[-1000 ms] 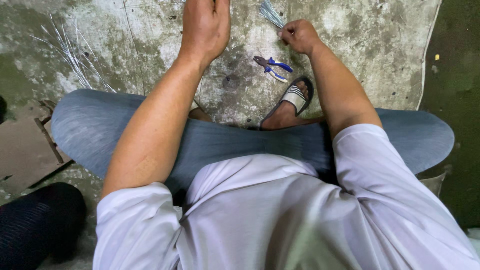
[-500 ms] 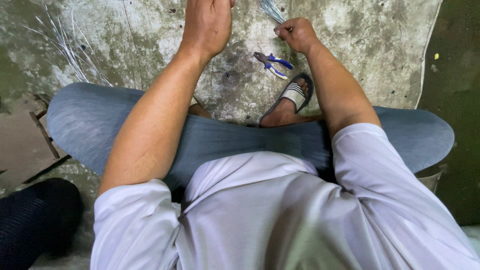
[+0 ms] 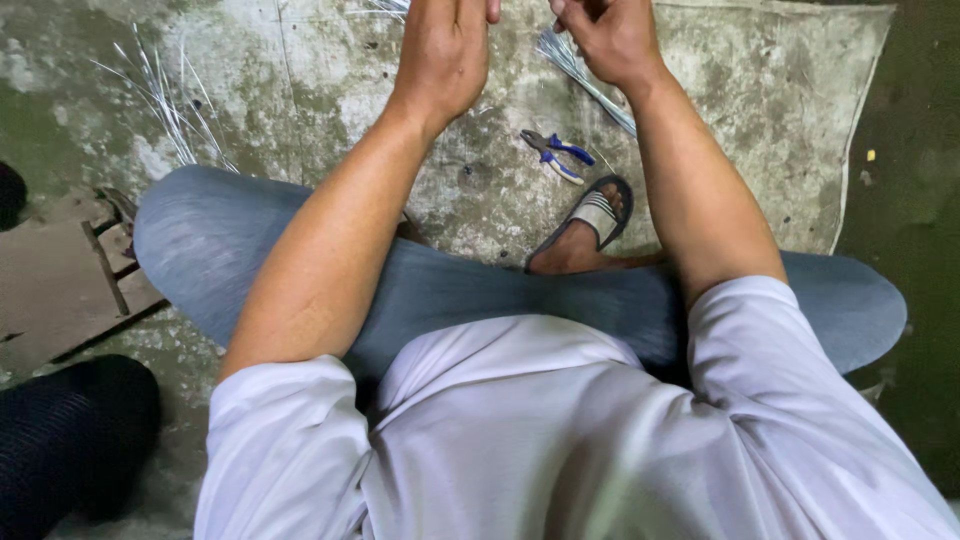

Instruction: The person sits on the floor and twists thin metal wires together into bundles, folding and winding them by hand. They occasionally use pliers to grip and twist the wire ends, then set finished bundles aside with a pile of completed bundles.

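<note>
At 12 o'clock, top edge: both hands now close together, raised nearer the head camera than a second ago. Left hand (image 3: 442,55) moved little, fingers straight and pressed together, tips cut off by frame, so can't tell if pinching anything. Right hand (image 3: 608,38) shifted in from 1 o'clock toward centre, curled tight round wire bundle (image 3: 585,78); bundle now trails down to 1 o'clock instead of sticking up past the fist. Reads as hands meeting on the same wires, likely working one end. Judgement only, contact point out of frame.

Pliers (image 3: 556,155), blue grips, unmoved on mat (image 3: 760,120) just above centre, jaws toward 10 o'clock, near sandal (image 3: 598,215). Loose wires (image 3: 165,105) unchanged at 10 o'clock on floor.

Packages, labels, signs: none in view. Only flat brown board (image 3: 60,290) at 9 o'clock, plain, and dark ribbed object (image 3: 70,430) at 8 o'clock, unmarked.
</note>
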A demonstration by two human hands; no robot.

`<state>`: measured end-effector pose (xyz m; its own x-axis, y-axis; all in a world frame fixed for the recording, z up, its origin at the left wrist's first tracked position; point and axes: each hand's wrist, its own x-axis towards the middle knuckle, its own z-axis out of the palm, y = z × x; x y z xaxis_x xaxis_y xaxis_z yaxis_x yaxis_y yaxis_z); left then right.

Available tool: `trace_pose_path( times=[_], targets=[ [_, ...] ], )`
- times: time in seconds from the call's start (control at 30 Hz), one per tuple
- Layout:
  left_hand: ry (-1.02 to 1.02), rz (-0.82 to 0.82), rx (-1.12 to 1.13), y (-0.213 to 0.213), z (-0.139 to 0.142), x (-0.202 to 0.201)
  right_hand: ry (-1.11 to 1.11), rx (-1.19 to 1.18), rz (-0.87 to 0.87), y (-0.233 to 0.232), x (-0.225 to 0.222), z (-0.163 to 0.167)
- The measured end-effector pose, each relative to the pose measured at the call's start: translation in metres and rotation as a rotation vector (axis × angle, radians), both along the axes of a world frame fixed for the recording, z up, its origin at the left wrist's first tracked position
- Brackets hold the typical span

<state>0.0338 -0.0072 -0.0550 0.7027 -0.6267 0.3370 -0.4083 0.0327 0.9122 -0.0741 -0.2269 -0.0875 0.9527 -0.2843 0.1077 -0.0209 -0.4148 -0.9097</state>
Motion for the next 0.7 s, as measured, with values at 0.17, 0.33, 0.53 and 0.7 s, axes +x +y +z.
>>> trace_pose_path(
  times=[0.17, 0.33, 0.53, 0.7],
  targets=[
    [0.103, 0.028, 0.037, -0.001, 0.021, 0.006, -0.205, 0.084, 0.191, 0.031, 0.003, 0.069],
    [0.185, -0.011, 0.111, 0.002, 0.041, -0.005, -0.15, -0.073, 0.152, 0.058, -0.002, 0.106],
    [-0.183, -0.091, -0.229, 0.006, 0.052, -0.013, -0.129, 0.043, 0.157, 0.067, -0.002, 0.106],
    [0.189, -0.133, -0.042, 0.0, 0.044, -0.014, -0.047, 0.18, 0.08, 0.078, -0.001, 0.098]
  ],
)
